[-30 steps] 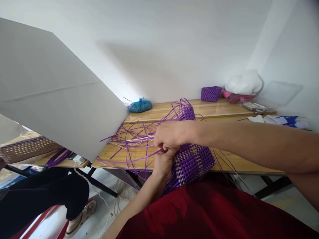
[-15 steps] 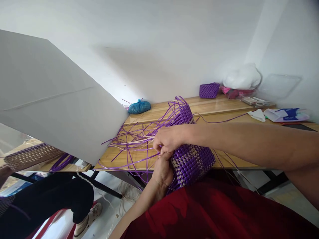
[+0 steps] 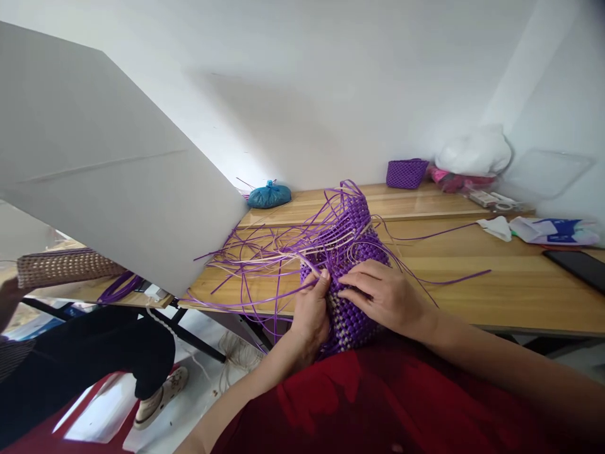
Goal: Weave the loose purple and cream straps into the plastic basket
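A purple and beige woven basket (image 3: 355, 321) leans against my lap at the table's front edge, its long loose purple and beige strips (image 3: 258, 261) fanning out to the left. My left hand (image 3: 312, 312) is closed on the basket's left edge, thumb on top, beside a strip running left. My right hand (image 3: 390, 296) lies over the front of the weave, fingers bent and fingertips pinched at a purple strip near the left thumb. The strip's end between those fingertips is too small to make out. Part of the basket is hidden behind both hands.
On the wooden table (image 3: 454, 252) are a blue bag (image 3: 269, 195), a small purple basket (image 3: 406, 173), a white bag (image 3: 475, 151), a plastic packet (image 3: 553, 231) and a black phone (image 3: 579, 270). A grey partition (image 3: 108, 170) stands left; beyond it another person holds a brown woven piece (image 3: 66, 268).
My right hand has moved from above the left hand, across the basket, down to the right side of the weave. The left hand stays at the basket's edge. The view has shifted slightly.
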A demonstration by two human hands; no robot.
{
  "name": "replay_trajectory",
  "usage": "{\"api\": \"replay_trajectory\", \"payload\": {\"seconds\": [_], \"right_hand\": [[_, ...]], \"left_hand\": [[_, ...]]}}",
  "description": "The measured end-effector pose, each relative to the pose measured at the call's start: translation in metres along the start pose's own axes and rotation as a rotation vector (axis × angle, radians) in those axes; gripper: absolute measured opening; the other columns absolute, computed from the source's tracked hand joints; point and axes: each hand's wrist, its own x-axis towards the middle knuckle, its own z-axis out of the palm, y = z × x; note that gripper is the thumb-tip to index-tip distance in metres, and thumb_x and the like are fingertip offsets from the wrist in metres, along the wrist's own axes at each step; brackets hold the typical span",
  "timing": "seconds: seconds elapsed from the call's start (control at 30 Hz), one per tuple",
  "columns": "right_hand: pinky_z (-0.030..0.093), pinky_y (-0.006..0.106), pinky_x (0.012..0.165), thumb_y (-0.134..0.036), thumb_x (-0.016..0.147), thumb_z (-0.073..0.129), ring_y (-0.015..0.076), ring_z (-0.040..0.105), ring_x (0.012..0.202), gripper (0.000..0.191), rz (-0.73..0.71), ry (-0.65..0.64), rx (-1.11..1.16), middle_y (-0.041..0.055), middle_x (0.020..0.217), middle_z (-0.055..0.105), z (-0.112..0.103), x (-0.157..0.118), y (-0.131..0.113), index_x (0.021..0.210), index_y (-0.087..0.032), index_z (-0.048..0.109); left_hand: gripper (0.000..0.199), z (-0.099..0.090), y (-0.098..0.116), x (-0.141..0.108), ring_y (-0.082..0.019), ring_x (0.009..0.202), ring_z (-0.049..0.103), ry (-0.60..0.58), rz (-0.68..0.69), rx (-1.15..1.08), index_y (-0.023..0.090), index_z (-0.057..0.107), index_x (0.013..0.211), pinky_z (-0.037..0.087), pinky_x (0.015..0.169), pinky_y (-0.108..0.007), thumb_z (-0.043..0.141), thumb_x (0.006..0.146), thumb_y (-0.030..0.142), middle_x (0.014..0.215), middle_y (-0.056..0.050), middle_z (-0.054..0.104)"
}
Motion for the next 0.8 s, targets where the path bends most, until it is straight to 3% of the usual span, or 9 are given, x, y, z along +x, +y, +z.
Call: {"api": "replay_trajectory", "payload": {"seconds": [0.1, 0.23, 0.33, 0.47, 0.67, 0.8], "right_hand": [[0.045, 0.031, 0.078, -0.018, 0.089, 0.057, 0.0181, 0.057, 0.084, 0.009, -0.024, 0.041, 0.012, 0.0066, 0.086, 0.066, 0.007, 0.004, 0.0, 0.087, -0.019, 0.066], [0.041, 0.027, 0.065, -0.012, 0.078, 0.059, 0.0136, 0.05, 0.068, 0.011, 0.117, -0.048, 0.206, 0.0009, 0.07, 0.056, -0.003, 0.008, -0.008, 0.07, -0.019, 0.055], [0.038, 0.025, 0.061, -0.012, 0.077, 0.058, 0.012, 0.047, 0.065, 0.01, 0.202, -0.152, 0.323, -0.0005, 0.071, 0.054, -0.014, 0.005, -0.017, 0.072, -0.019, 0.052], [0.039, 0.025, 0.061, -0.019, 0.086, 0.055, 0.0119, 0.047, 0.066, 0.007, 0.252, -0.179, 0.443, 0.0012, 0.081, 0.056, -0.016, 0.002, -0.022, 0.08, -0.02, 0.052], [0.038, 0.027, 0.063, -0.021, 0.091, 0.05, 0.013, 0.047, 0.067, 0.01, 0.288, -0.324, 0.475, -0.0005, 0.076, 0.056, -0.017, -0.003, -0.019, 0.081, -0.02, 0.052], [0.04, 0.027, 0.064, -0.026, 0.094, 0.049, 0.0131, 0.05, 0.068, 0.013, 0.332, -0.318, 0.518, -0.0003, 0.076, 0.057, -0.018, -0.004, -0.022, 0.083, -0.02, 0.053]], "left_hand": [[0.024, 0.003, -0.002, -0.001, -0.016, 0.085, 0.061, 0.03, 0.032, 0.064, 0.023, 0.068, 0.087, 0.043, 0.084, -0.027, 0.076, 0.072, 0.04, 0.084, 0.001, 0.068], [0.027, 0.003, -0.002, -0.007, -0.015, 0.076, 0.056, 0.058, 0.028, 0.107, 0.022, 0.067, 0.085, 0.042, 0.078, -0.026, 0.076, 0.071, 0.043, 0.079, 0.002, 0.065], [0.026, 0.006, 0.004, -0.013, -0.015, 0.073, 0.052, 0.056, 0.038, 0.199, 0.021, 0.066, 0.081, 0.04, 0.076, -0.027, 0.072, 0.074, 0.045, 0.076, 0.001, 0.063], [0.025, 0.01, 0.013, -0.016, -0.017, 0.074, 0.051, 0.109, 0.083, 0.335, 0.02, 0.065, 0.073, 0.039, 0.076, -0.028, 0.069, 0.076, 0.045, 0.076, -0.001, 0.064], [0.024, 0.003, 0.003, -0.007, -0.016, 0.074, 0.055, 0.058, 0.015, 0.062, 0.021, 0.068, 0.081, 0.042, 0.078, -0.028, 0.076, 0.07, 0.04, 0.076, 0.001, 0.064], [0.022, -0.001, 0.0, -0.009, -0.015, 0.073, 0.055, 0.003, -0.006, -0.024, 0.019, 0.067, 0.082, 0.042, 0.077, -0.028, 0.076, 0.072, 0.038, 0.075, 0.0, 0.064]]}}
